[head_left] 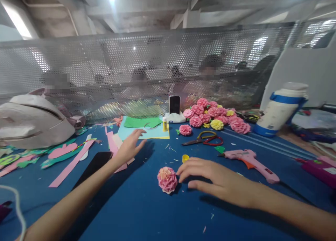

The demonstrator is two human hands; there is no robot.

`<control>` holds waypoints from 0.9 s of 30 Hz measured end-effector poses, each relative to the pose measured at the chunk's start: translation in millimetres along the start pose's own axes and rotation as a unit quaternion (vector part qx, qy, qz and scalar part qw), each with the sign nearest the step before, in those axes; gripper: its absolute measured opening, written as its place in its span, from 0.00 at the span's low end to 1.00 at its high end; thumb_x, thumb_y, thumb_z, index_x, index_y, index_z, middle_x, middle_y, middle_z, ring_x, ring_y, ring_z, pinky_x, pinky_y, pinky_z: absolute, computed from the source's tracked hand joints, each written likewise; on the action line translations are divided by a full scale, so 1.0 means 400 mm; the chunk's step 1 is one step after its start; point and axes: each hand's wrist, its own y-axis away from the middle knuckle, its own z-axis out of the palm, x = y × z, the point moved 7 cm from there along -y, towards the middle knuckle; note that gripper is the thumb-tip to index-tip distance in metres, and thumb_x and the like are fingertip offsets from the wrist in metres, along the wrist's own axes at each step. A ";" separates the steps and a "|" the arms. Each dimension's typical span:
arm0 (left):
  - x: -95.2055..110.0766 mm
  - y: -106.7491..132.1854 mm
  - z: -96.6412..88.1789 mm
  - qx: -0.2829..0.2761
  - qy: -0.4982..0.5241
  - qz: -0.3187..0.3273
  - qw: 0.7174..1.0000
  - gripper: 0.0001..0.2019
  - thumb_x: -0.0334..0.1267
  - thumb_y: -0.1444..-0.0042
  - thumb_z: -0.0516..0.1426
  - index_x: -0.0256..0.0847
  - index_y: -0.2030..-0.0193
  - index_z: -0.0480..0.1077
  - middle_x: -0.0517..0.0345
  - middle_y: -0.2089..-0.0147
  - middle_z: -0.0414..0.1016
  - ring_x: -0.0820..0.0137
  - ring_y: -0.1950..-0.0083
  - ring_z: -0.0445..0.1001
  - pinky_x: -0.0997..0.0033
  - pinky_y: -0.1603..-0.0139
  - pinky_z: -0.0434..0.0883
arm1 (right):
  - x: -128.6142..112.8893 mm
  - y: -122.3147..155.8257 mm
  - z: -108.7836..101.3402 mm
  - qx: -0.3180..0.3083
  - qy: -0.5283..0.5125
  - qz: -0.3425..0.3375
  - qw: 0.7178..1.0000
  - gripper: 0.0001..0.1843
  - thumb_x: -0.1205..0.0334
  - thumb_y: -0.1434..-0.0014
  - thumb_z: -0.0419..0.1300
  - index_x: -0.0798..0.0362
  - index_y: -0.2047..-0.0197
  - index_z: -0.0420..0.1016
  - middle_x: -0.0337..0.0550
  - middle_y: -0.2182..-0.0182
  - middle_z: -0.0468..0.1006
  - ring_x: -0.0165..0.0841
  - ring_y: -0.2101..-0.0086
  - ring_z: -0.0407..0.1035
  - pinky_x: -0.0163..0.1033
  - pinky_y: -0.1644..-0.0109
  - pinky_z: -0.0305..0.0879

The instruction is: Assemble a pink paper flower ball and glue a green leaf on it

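Note:
My left hand (130,145) reaches over the table, fingers apart and holding nothing, just in front of the green paper (141,122) and the light blue sheet (124,133). A pink paper flower ball (167,180) sits on the blue table in front of me. Right beside it is my right hand (215,180), fingers loosely spread, the fingertips near or touching its right side. A small yellow paper piece (185,158) lies behind these fingertips. Strips of pink paper (112,143) lie beyond my left forearm, next to a dark phone (93,166).
Scissors (203,139) and a pink glue gun (253,160) lie to the right. Behind them are heaped paper flowers (210,113), a glue stick (164,123) and an upright phone (174,105). A bottle (279,109) stands far right, a white backpack (34,122) far left. A perforated screen (147,62) closes off the back.

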 end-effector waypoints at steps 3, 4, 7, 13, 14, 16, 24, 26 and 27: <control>-0.104 -0.111 -0.013 0.026 -0.107 -0.065 0.992 0.16 0.41 0.35 0.58 0.39 0.43 0.69 0.48 0.41 0.72 0.59 0.44 0.74 0.50 0.45 0.73 | 0.007 -0.005 0.040 0.009 0.005 0.046 0.999 0.26 0.52 0.36 0.63 0.41 0.36 0.65 0.37 0.36 0.66 0.36 0.38 0.60 0.44 0.33 0.55; -0.138 -0.144 -0.019 0.038 -0.140 -0.095 0.985 0.17 0.41 0.35 0.58 0.38 0.42 0.69 0.48 0.41 0.72 0.59 0.45 0.74 0.50 0.45 0.74 | 0.009 -0.011 0.054 0.014 0.006 0.052 0.999 0.32 0.53 0.38 0.65 0.41 0.33 0.61 0.38 0.34 0.62 0.36 0.36 0.58 0.43 0.32 0.55; -0.228 -0.212 -0.030 0.069 -0.218 -0.181 0.956 0.17 0.41 0.35 0.58 0.38 0.42 0.68 0.48 0.42 0.72 0.59 0.46 0.75 0.51 0.47 0.75 | 0.016 -0.036 0.089 0.037 0.024 0.048 0.998 0.42 0.56 0.41 0.69 0.44 0.30 0.54 0.42 0.31 0.57 0.37 0.34 0.54 0.44 0.32 0.56; -0.331 -0.221 -0.005 0.053 -0.317 -0.257 0.911 0.17 0.42 0.35 0.58 0.38 0.42 0.69 0.47 0.43 0.73 0.59 0.47 0.75 0.52 0.49 0.76 | 0.018 -0.057 0.118 0.053 0.084 0.016 0.995 0.33 0.60 0.41 0.68 0.49 0.36 0.63 0.48 0.32 0.58 0.42 0.35 0.55 0.48 0.34 0.58; -0.339 -0.218 -0.001 0.052 -0.331 -0.259 0.906 0.17 0.42 0.35 0.58 0.38 0.42 0.68 0.47 0.43 0.72 0.59 0.46 0.75 0.52 0.48 0.76 | 0.016 -0.056 0.117 0.052 0.086 0.009 0.995 0.31 0.59 0.41 0.68 0.49 0.37 0.65 0.48 0.32 0.58 0.42 0.36 0.57 0.48 0.34 0.59; -0.348 -0.215 0.008 0.050 -0.357 -0.256 0.897 0.17 0.42 0.35 0.58 0.38 0.42 0.68 0.47 0.42 0.72 0.59 0.46 0.75 0.51 0.48 0.75 | 0.010 -0.050 0.101 0.052 0.088 -0.014 0.995 0.26 0.59 0.39 0.66 0.49 0.39 0.67 0.48 0.34 0.62 0.42 0.38 0.60 0.48 0.35 0.59; -0.357 -0.208 0.048 0.022 -0.413 -0.216 0.885 0.17 0.41 0.35 0.58 0.38 0.42 0.69 0.48 0.42 0.72 0.59 0.45 0.75 0.51 0.47 0.75 | 0.211 0.017 -0.186 0.134 0.157 0.123 0.971 0.14 0.62 0.35 0.54 0.50 0.46 0.70 0.44 0.54 0.80 0.36 0.55 0.75 0.42 0.52 0.68; -0.362 -0.202 0.055 0.026 -0.423 -0.215 0.880 0.17 0.41 0.34 0.58 0.38 0.42 0.69 0.48 0.42 0.72 0.59 0.46 0.75 0.51 0.47 0.75 | 0.299 0.038 -0.248 0.126 0.180 0.168 0.961 0.14 0.62 0.36 0.54 0.52 0.48 0.71 0.46 0.56 0.80 0.37 0.57 0.75 0.42 0.55 0.69; -0.366 -0.200 0.057 0.029 -0.428 -0.216 0.877 0.16 0.41 0.34 0.58 0.37 0.42 0.69 0.48 0.42 0.73 0.59 0.46 0.75 0.51 0.47 0.75 | 0.341 0.047 -0.270 0.120 0.194 0.192 0.955 0.14 0.63 0.37 0.54 0.53 0.49 0.72 0.47 0.57 0.81 0.38 0.58 0.75 0.42 0.57 0.68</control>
